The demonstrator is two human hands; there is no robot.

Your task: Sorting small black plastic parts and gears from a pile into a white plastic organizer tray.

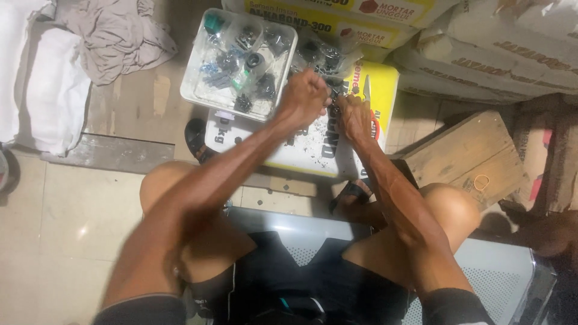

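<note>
Dark small metal part (333,96), both hands gripping

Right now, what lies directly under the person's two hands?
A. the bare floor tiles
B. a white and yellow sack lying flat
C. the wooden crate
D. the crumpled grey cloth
B: the left hand and right hand meet over the white and yellow sack, which is speckled with small dark bits; the wooden crate sits off to the right, the grey cloth far left.

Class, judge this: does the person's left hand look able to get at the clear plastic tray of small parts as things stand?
Probably yes. The left hand, closed in a fist, is right beside the clear plastic tray, whose top is open, and nothing lies between them.
</note>
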